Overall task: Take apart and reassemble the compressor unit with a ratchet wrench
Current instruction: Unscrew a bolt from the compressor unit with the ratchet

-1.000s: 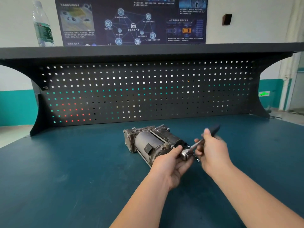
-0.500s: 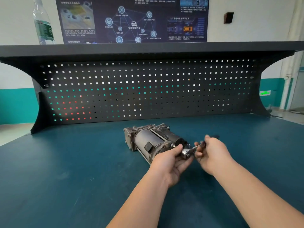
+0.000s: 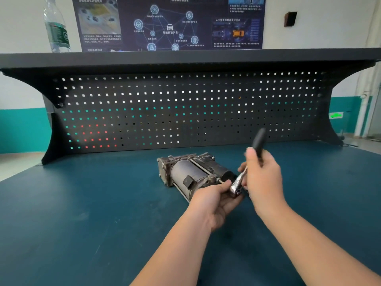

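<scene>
Now one ratchet wrench [image 3: 245, 172] in right hand's [image 3: 262, 178] clamped grip; left hand [image 3: 214, 200] grips one compressor [image 3: 193, 174].

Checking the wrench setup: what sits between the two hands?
The wrench's shiny head, seen from the head camera, between left hand and right hand.

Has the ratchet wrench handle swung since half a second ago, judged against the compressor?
Yes. The black handle of the ratchet wrench, gripped by the right hand, has swung upward toward the pegboard, while its head stays at the compressor end.
</scene>
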The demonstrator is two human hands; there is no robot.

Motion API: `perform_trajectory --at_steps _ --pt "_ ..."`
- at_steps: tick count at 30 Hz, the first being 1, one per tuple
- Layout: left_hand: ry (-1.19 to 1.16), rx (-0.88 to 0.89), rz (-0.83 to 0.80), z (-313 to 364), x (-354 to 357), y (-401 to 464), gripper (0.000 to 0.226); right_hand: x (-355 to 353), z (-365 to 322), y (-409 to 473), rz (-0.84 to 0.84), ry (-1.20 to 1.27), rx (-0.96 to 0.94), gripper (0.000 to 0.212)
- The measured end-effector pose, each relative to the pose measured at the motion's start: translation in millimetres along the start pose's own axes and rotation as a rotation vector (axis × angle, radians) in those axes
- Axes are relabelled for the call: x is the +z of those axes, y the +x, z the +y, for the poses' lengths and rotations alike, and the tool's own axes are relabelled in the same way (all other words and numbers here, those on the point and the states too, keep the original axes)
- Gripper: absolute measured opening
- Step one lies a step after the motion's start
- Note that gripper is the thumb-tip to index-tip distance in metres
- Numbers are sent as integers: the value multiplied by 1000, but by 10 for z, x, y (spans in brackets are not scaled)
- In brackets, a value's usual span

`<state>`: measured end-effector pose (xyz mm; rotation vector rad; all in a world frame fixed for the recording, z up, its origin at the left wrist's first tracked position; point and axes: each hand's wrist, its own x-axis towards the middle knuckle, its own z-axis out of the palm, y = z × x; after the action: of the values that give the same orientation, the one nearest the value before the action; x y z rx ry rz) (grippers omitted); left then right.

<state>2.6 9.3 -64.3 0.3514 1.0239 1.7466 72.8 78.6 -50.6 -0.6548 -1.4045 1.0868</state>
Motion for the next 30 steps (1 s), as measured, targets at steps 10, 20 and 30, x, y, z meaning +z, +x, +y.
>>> perform_trajectory --at_steps 10,20,30 --pt "-31 -3 -11 -20 10 -4 10 -51 -58 -56 -147 -99 -226 16" --pt "-26 4 -8 -14 26 -23 11 -59 61 106 76 392 498 31" --pt "-11 -7 4 3 -14 -21 12 -34 -74 -120 -240 -154 -383 14"
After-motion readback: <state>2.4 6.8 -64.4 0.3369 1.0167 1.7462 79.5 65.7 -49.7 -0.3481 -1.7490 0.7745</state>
